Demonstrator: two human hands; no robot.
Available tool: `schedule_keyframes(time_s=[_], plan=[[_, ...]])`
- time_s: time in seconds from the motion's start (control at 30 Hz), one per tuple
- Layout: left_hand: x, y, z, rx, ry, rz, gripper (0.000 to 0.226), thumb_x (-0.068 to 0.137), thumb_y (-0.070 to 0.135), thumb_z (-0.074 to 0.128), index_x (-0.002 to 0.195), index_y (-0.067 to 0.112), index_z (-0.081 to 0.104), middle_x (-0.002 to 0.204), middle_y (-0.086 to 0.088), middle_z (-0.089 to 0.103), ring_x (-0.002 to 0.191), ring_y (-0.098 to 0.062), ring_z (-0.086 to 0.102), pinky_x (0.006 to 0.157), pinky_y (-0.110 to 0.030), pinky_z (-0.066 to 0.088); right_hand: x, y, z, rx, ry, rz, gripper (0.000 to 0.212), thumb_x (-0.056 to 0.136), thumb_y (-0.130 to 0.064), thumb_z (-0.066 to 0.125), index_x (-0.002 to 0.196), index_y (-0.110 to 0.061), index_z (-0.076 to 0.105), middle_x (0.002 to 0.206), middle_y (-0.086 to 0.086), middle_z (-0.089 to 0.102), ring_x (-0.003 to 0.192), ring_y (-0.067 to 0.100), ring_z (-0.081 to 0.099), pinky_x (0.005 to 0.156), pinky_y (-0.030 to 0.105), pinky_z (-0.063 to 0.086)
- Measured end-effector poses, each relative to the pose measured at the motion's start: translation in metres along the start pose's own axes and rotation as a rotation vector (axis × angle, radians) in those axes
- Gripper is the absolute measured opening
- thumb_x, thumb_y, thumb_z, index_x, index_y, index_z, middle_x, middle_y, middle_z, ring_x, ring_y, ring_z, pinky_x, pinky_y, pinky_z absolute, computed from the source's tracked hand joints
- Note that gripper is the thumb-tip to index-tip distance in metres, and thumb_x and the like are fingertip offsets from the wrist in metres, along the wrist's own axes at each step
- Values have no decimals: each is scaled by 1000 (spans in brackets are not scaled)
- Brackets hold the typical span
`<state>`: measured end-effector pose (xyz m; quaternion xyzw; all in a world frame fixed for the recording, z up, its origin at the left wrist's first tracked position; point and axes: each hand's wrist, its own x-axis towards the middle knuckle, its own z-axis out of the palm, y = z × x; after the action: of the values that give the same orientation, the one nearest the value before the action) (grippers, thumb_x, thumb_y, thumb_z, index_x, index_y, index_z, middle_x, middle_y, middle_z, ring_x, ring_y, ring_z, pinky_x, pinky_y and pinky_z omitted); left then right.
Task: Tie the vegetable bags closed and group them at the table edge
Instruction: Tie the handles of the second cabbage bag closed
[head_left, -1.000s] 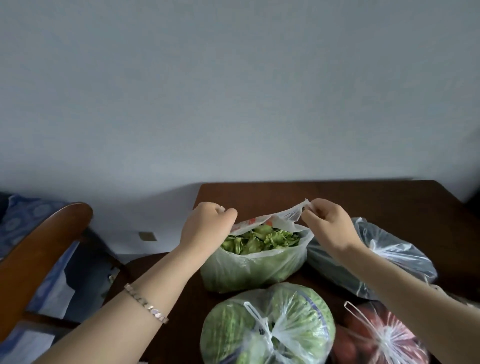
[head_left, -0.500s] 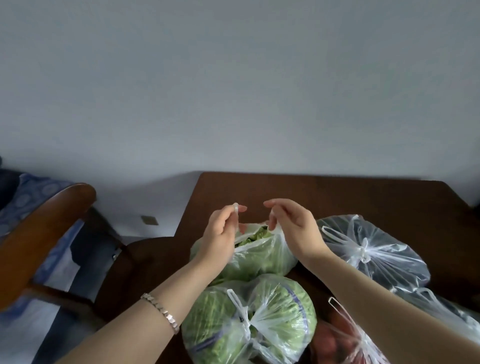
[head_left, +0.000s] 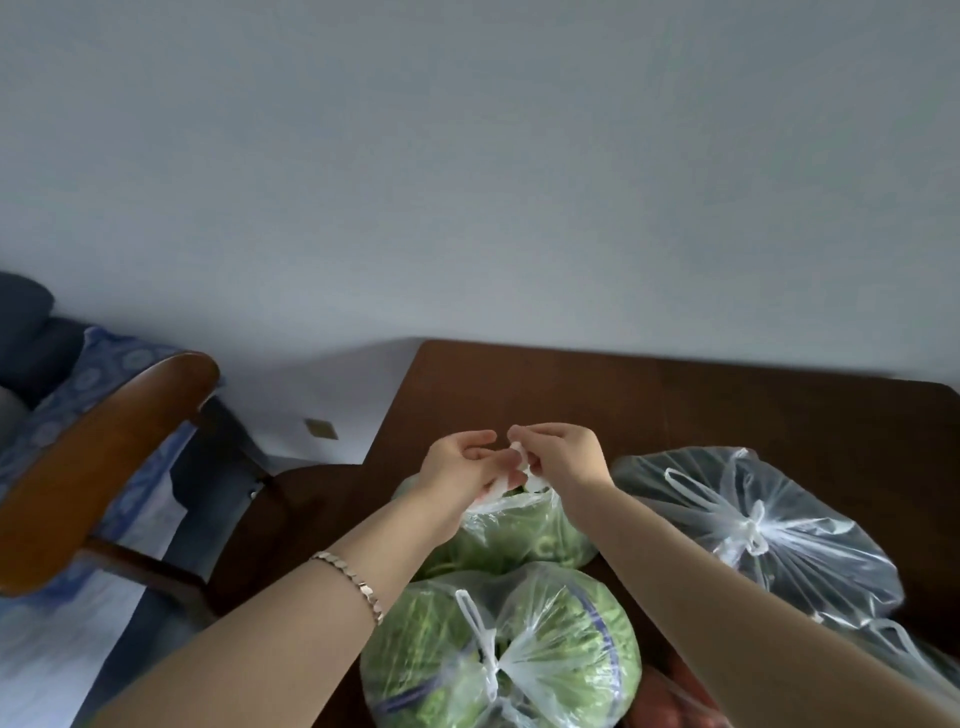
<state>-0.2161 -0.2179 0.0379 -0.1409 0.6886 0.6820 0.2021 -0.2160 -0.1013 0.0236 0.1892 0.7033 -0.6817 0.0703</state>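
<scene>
Standing at far left, a wooden chair (head_left: 104, 467) sits off the corner of the dark table (head_left: 571, 395). Next comes the left hand (head_left: 457, 467), fingers curled round one white handle of the bag of leafy greens (head_left: 519, 535), meeting the right hand (head_left: 561, 457), which pinches the other handle just above the bag's mouth. The greens bag rests on the table, touching a knotted cabbage bag (head_left: 498, 654) nearer the person, with a knotted clear bag (head_left: 753, 525) to its right.

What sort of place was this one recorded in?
Likely a home dining area: a dark wooden table against a plain wall, a wooden chair beside it, and the bag of greens pinched by the left hand and right hand.
</scene>
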Motion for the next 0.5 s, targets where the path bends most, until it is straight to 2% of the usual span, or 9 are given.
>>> schedule_keyframes(time_s=[0.07, 0.1, 0.2, 0.27, 0.33, 0.4, 0.43, 0.5], plan=[[2, 6, -2, 1, -39, -5, 33, 80, -6, 65, 112, -2, 58, 73, -8, 66, 48, -7, 66, 49, -13, 51, -2, -1, 6, 66, -51, -3, 19, 86, -8, 56, 73, -3, 69, 67, 19, 61, 63, 26, 55, 63, 34, 42], [3, 7, -2, -1, -41, 4, 29, 80, -8, 64, 108, -2, 60, 69, -8, 66, 47, -9, 65, 48, -13, 51, -3, -1, 6, 67, -63, -20, 21, 86, -6, 54, 73, -1, 69, 66, 19, 61, 62, 25, 55, 62, 33, 41], [12, 6, -8, 56, -37, 57, 30, 78, -7, 67, 107, 0, 63, 61, -9, 62, 64, -23, 66, 58, -22, 58, -2, 3, 7, -34, -65, -49, 28, 90, -7, 47, 74, 0, 68, 49, 0, 55, 49, 9, 46, 50, 19, 33], [17, 5, -11, 123, -35, 80, 31, 77, -3, 69, 107, 2, 63, 63, -7, 61, 66, -22, 66, 64, -23, 58, 0, 6, 9, -34, -81, -41, 28, 92, -9, 45, 75, -3, 67, 52, 0, 50, 49, 10, 41, 50, 21, 30], [21, 6, -10, 157, -37, 79, 27, 77, -3, 69, 104, 2, 63, 66, -6, 59, 57, -13, 63, 55, -14, 55, 0, 7, 11, 92, -122, -43, 26, 92, -6, 46, 82, -2, 69, 56, 4, 57, 47, 6, 50, 49, 15, 37], [25, 7, -10, 184, -29, 60, 18, 80, -3, 67, 95, 5, 64, 68, -7, 60, 48, -8, 62, 45, -11, 49, -1, 9, 14, 135, -149, -85, 19, 90, -8, 53, 84, -7, 70, 61, 6, 66, 51, 3, 58, 52, 11, 45], [27, 7, -11, 207, -18, 61, 14, 81, -1, 66, 93, 6, 64, 71, -9, 62, 51, -8, 64, 44, -12, 48, -1, 12, 15, 80, -135, -119, 13, 88, -11, 58, 88, -11, 71, 66, 9, 69, 56, 3, 61, 58, 13, 48], [33, 1, -14, 271, -1, 95, 12, 80, 5, 68, 92, 7, 68, 79, -11, 69, 66, -15, 68, 51, -15, 52, 1, 19, 15, -17, -73, -163, 15, 85, -9, 62, 97, -12, 71, 75, 11, 71, 64, 7, 64, 71, 20, 53]])
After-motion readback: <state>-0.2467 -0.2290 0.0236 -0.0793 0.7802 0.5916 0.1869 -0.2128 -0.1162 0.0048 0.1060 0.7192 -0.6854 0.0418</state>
